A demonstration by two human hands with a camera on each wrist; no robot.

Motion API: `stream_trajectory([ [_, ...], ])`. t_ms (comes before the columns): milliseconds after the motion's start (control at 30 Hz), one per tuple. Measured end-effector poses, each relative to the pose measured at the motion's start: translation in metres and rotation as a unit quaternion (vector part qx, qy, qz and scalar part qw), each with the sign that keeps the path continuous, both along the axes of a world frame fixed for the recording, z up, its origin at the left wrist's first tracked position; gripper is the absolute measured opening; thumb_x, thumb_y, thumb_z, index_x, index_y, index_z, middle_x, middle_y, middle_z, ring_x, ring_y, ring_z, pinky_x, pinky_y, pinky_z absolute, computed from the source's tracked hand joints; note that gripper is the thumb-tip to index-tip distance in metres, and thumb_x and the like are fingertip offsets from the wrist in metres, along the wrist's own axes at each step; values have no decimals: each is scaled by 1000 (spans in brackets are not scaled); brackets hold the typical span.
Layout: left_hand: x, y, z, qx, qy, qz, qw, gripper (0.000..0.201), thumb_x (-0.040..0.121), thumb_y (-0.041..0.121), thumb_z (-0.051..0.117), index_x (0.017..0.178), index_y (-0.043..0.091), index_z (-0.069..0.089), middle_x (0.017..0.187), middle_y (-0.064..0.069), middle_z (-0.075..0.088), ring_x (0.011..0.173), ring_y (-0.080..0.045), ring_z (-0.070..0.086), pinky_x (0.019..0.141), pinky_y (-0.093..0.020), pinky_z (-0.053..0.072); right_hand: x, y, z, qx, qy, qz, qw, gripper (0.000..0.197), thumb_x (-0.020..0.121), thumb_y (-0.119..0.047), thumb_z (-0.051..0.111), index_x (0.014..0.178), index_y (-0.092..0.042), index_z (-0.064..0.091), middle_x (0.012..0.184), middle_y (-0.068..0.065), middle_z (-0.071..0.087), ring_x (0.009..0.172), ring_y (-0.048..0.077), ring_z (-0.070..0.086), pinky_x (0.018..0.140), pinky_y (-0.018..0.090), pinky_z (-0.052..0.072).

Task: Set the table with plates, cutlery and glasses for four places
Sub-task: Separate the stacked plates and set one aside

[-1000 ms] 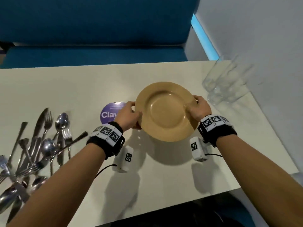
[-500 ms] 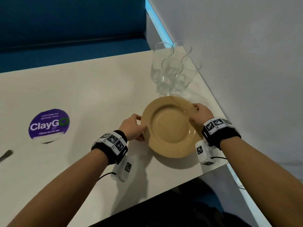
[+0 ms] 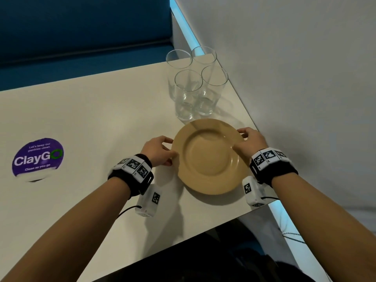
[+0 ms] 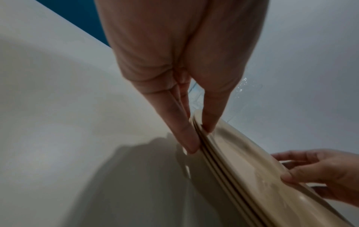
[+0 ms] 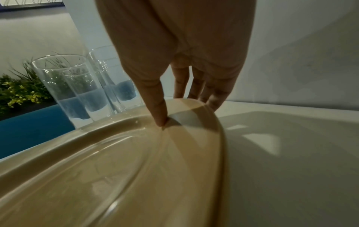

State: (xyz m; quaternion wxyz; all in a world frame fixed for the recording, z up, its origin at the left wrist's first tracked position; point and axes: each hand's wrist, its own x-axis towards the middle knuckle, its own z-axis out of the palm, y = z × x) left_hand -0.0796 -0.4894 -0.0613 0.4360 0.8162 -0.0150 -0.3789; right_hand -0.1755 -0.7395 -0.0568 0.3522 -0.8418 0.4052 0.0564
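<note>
Moved: plates [image 3: 207, 157] carried right, now low over the counter [image 3: 101, 119] corner, just beside the glasses [image 3: 195, 86].
Grip: left hand [image 3: 157, 150] and right hand [image 3: 251, 140] pinch opposite rims.
Handling: stiff, glossy stack; likely slippery, so hold by the rims.

Plate stack [image 3: 207, 157]: carried rightward across table [image 3: 91, 119] since 1 s ago, now just beside glasses [image 3: 195, 86] nr right edge. Cutlery gone from head view; ClayGo sticker [image 3: 37, 156] now far left.
</note>
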Motion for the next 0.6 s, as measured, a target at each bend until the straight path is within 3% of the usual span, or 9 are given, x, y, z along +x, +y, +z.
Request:
stream_trajectory([
  [167, -1, -8, -4, -9, -10, 13, 1000, 45, 82, 9, 70, 124, 15, 56, 81, -2, 66, 65, -17, 66, 61, -25, 60, -2, -9, -6, -12, -31, -1, 999, 54, 71, -9, 72, 123, -16, 59, 118, 6, 62, 103, 23, 60, 91, 35, 51],
  [433, -5, -8, -7, -5, -16, 21, 1000, 43, 82, 9, 66, 123, 14, 55, 81, -2, 66, 62, -14, 65, 52, -17, 57, -4, -4, -10, -27, -33, 5, 999, 53, 75, -7, 65, 127, -16, 57, 124, 7, 59, 108, 23, 59, 84, 27, 46],
  [600, -3, 8, 0, -19, -35, 39, 998, 38, 84, 19, 67, 120, 17, 56, 90, -5, 67, 68, -15, 66, 53, -21, 56, 6, 23, 6, -104, -47, 34, 993, 59, 75, -4, 60, 132, -15, 48, 132, 9, 45, 125, 26, 43, 99, 32, 40],
])
